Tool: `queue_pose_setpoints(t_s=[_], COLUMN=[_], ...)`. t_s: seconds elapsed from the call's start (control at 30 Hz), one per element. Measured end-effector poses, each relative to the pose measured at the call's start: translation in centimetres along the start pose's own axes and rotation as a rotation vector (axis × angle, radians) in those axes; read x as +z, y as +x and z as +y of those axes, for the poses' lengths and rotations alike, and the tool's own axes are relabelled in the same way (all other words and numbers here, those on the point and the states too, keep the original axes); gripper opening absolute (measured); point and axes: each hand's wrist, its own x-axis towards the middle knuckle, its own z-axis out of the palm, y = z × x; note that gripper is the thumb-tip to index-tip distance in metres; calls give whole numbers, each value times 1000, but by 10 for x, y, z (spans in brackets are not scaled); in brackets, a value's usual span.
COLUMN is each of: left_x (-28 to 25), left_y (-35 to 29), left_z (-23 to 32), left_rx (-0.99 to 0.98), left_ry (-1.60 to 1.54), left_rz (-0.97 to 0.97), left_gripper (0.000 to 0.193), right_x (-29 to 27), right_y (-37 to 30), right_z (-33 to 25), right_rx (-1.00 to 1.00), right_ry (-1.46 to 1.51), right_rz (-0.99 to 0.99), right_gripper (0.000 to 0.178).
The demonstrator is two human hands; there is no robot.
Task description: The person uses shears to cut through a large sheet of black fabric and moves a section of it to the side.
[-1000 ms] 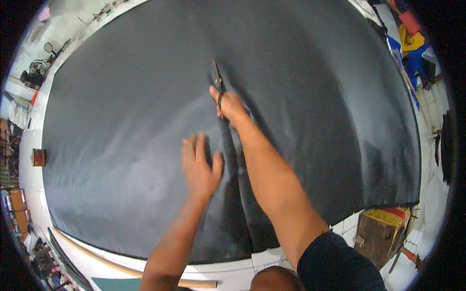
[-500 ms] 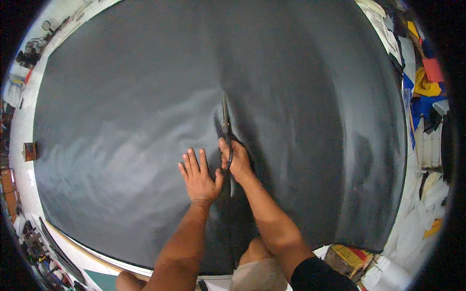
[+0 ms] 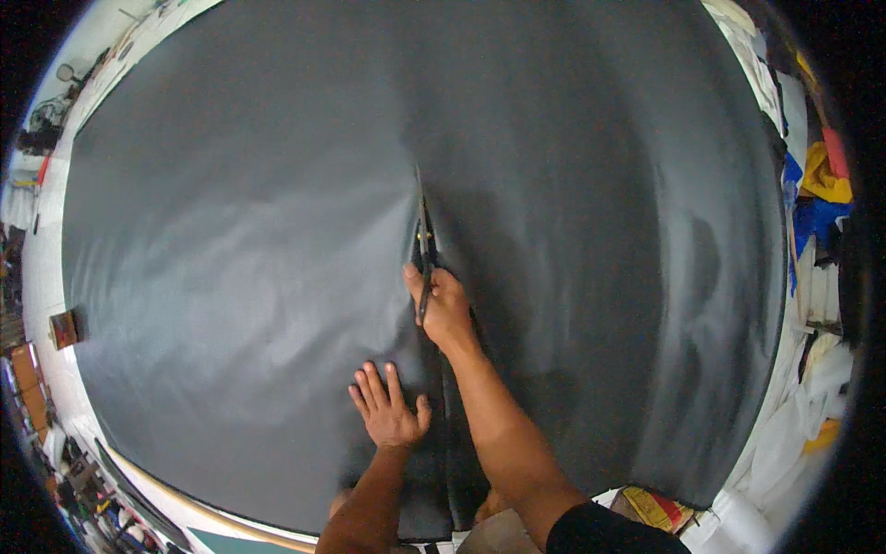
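Observation:
A large sheet of dark grey, leather-like material spreads over nearly the whole work surface. My right hand grips black-handled scissors, whose blades point away from me at the far end of a slit in the sheet. From the blades the slit runs back toward the near edge. The sheet is slightly raised and creased around the blades. My left hand lies flat on the sheet, fingers spread, just left of the slit and nearer to me than the scissors.
On the left edge sits a small rusty block. Tools and clutter crowd the lower left. At the right are a yellow cloth, blue cloth and white plastic sheeting. A red-and-yellow box stands by the near right edge.
My left hand has slid back toward me along the sheet, away from the scissors. The scissor blades look more closed than before, and my right hand stays around the handles.

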Motion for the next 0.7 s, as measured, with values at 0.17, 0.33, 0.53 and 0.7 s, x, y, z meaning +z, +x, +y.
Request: queue_pose_setpoints(t_s=[0.17,0.33,0.53,0.7], left_x=[3,5,4,2], left_y=[0,-2,-4,-4], left_z=[-3,-5,-3,-3], left_rx=[-4,15,10,12], left_ry=[8,-8,0,21], left_rz=[-56,-58,-59,-50], left_gripper=[79,82,80,76], right_x=[5,2,5,5], right_y=[30,74,119,155], right_z=[-25,-60,-82,-123], right_rx=[-92,-84,-105,-40], right_ry=[120,24,52,8], right_rz=[49,43,49,43], right_gripper=[53,57,61,68])
